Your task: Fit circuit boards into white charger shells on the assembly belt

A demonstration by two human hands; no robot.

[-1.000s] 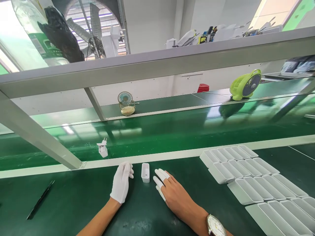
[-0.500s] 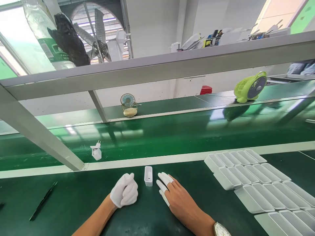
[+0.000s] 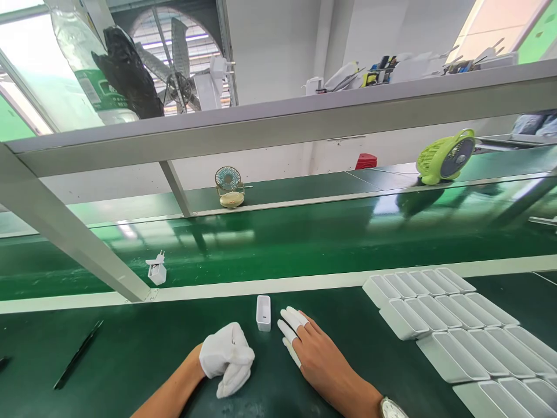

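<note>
A small white open-topped case (image 3: 263, 312) stands on the green bench between my two hands. My left hand (image 3: 227, 359), in a white cloth glove, is curled into a loose fist a little below and left of the case, with the glove fabric bunched and nothing visible in it. My right hand (image 3: 312, 352) lies flat on the bench just right of the case, fingers stretched out, with white finger cots on the fingertips and a wristwatch at the wrist. Neither hand touches the case.
Several long white trays (image 3: 452, 325) lie in rows at the right. A white plug adapter (image 3: 156, 269) rides the conveyor belt (image 3: 304, 244). Black tweezers (image 3: 78, 354) lie at the left. A slanted metal strut (image 3: 73, 238) crosses the left; two small fans (image 3: 228, 186) stand beyond.
My gloved left hand drew back from beside the case toward me and curled into a fist. The plug adapter drifted left on the belt. My right hand stayed put.
</note>
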